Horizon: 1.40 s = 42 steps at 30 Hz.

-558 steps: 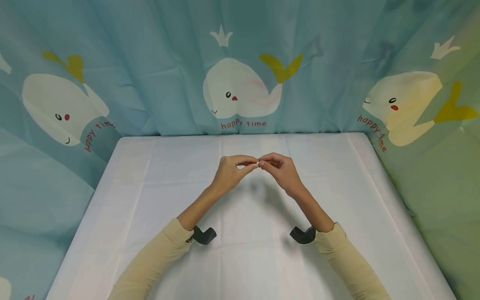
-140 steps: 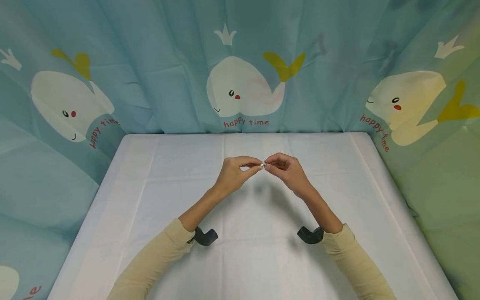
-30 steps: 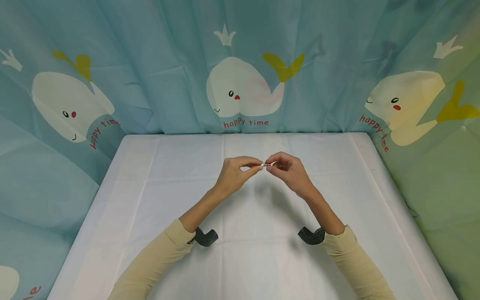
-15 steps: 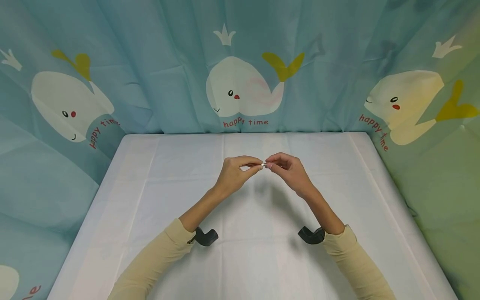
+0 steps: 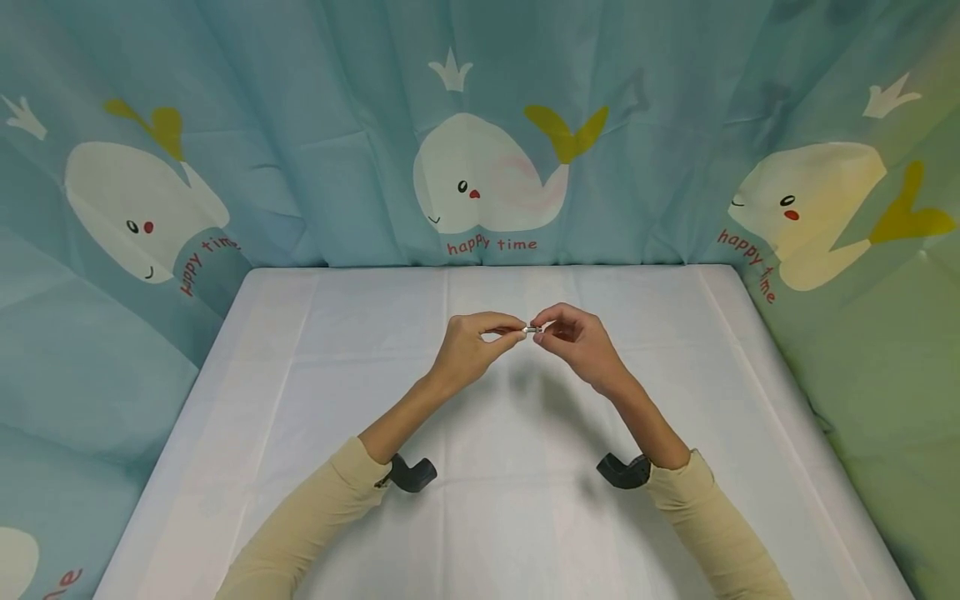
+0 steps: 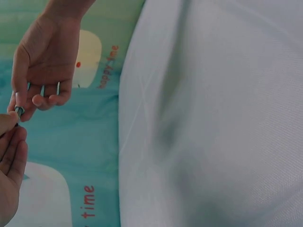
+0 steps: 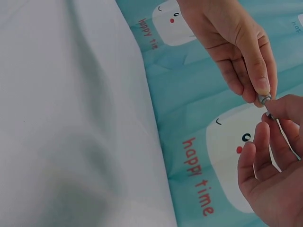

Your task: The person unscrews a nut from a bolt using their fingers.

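Observation:
Between my two hands, above the table, is a small silver bolt-like metal piece (image 5: 533,330). My left hand (image 5: 468,346) pinches its left end between thumb and fingertips. From the other side, the thumb and fingers of my right hand (image 5: 581,342) are at its right end. In the left wrist view a nut-like metal ring (image 6: 19,109) shows beside the right thumb. The right wrist view shows a silver end (image 7: 264,99) under the left thumb. Fingertips hide part of the piece, so I cannot tell whether it is one part or several.
A white cloth covers the table (image 5: 360,517) below the hands. Blue-green curtains (image 5: 360,192) with printed whales stand around its back and sides. Dark curved wrist mounts (image 5: 412,473) stick out from both cuffs.
The right thumb and fingertips have parted and shifted slightly since half a second ago, exposing more metal. The left hand keeps its pinch. Compared with much earlier, the hands are slightly farther apart.

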Each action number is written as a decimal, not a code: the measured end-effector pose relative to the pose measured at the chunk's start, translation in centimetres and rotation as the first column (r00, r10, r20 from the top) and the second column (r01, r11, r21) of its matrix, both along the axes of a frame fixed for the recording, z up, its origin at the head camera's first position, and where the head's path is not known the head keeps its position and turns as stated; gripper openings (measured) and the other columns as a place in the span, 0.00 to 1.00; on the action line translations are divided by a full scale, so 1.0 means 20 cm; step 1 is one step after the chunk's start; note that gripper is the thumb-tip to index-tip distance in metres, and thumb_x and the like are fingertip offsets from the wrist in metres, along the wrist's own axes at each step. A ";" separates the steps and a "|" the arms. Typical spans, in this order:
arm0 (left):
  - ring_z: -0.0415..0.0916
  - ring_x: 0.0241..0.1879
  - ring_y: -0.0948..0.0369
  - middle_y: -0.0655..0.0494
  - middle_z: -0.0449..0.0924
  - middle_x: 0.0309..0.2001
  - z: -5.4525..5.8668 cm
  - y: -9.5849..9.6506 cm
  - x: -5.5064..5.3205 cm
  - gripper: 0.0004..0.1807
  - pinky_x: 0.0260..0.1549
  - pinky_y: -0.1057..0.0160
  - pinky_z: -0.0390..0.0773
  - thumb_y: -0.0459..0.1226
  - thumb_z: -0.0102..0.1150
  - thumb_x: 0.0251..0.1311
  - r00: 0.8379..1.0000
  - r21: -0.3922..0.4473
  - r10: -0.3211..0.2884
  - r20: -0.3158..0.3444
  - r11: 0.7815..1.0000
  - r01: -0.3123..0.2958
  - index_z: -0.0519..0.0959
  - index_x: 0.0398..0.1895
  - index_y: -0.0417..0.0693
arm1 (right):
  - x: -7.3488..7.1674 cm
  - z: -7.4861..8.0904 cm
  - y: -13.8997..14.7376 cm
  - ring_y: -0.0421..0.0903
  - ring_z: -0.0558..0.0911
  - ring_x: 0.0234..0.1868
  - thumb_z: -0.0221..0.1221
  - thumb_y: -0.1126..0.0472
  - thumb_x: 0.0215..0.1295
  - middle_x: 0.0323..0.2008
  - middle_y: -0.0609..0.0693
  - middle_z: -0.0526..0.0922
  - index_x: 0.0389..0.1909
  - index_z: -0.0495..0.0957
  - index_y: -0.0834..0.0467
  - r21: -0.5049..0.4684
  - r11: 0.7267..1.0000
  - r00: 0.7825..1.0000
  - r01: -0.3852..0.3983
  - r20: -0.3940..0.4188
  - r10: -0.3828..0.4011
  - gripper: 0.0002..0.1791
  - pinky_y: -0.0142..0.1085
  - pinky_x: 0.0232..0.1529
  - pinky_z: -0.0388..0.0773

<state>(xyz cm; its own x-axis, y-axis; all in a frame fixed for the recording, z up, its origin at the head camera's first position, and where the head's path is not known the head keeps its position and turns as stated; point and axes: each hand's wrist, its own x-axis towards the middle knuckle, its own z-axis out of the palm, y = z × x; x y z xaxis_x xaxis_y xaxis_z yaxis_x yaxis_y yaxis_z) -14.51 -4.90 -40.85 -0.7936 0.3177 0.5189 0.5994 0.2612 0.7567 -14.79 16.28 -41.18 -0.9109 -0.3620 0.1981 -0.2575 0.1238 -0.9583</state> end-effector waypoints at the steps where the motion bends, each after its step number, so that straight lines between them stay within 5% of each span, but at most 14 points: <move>1: 0.84 0.37 0.62 0.52 0.88 0.36 0.00 0.00 0.00 0.05 0.40 0.68 0.82 0.30 0.70 0.59 1.000 -0.002 0.001 -0.001 1.000 -0.001 0.88 0.38 0.40 | 0.00 0.00 0.00 0.47 0.78 0.32 0.62 0.71 0.67 0.39 0.60 0.80 0.46 0.79 0.66 -0.005 1.000 1.000 -0.004 0.001 0.004 0.08 0.33 0.33 0.75; 6: 0.84 0.37 0.63 0.53 0.88 0.37 -0.01 0.00 -0.01 0.05 0.40 0.68 0.82 0.30 0.70 0.59 1.000 -0.002 0.003 0.002 1.000 -0.003 0.89 0.38 0.40 | 0.00 0.00 0.00 0.49 0.80 0.36 0.61 0.70 0.68 0.49 0.60 0.79 0.53 0.75 0.66 -0.017 1.000 0.999 -0.016 0.029 0.017 0.15 0.36 0.39 0.78; 12: 0.84 0.36 0.63 0.53 0.88 0.36 -0.02 0.00 -0.01 0.05 0.39 0.67 0.82 0.30 0.70 0.59 1.000 0.007 -0.004 -0.008 1.000 0.004 0.89 0.38 0.41 | 0.00 0.01 0.00 0.46 0.82 0.41 0.59 0.65 0.71 0.44 0.59 0.83 0.51 0.79 0.68 0.017 1.000 0.997 0.013 0.079 -0.015 0.12 0.36 0.46 0.80; 23: 0.83 0.37 0.64 0.54 0.88 0.36 -0.02 0.00 -0.01 0.04 0.39 0.67 0.82 0.30 0.70 0.59 1.000 0.012 0.001 -0.002 1.000 -0.001 0.89 0.38 0.41 | 0.00 -0.01 0.00 0.46 0.78 0.31 0.62 0.69 0.67 0.36 0.56 0.81 0.47 0.80 0.65 0.014 1.000 1.000 0.001 -0.008 -0.001 0.09 0.33 0.32 0.74; 31: 0.84 0.37 0.62 0.53 0.88 0.36 -0.02 0.00 0.00 0.05 0.40 0.67 0.82 0.30 0.71 0.58 1.000 0.042 0.008 -0.007 0.999 -0.008 0.89 0.37 0.40 | 0.00 -0.01 0.00 0.50 0.80 0.37 0.61 0.69 0.69 0.47 0.56 0.80 0.55 0.75 0.66 -0.022 1.000 1.000 -0.008 0.003 0.008 0.15 0.34 0.40 0.79; 42: 0.85 0.36 0.57 0.50 0.88 0.35 -0.02 0.00 0.00 0.05 0.39 0.63 0.84 0.30 0.70 0.58 1.000 0.090 0.016 -0.021 0.996 -0.014 0.89 0.38 0.40 | 0.00 0.00 -0.01 0.44 0.80 0.35 0.61 0.68 0.69 0.37 0.52 0.82 0.47 0.79 0.70 -0.030 0.999 1.000 0.028 0.012 -0.028 0.10 0.32 0.40 0.80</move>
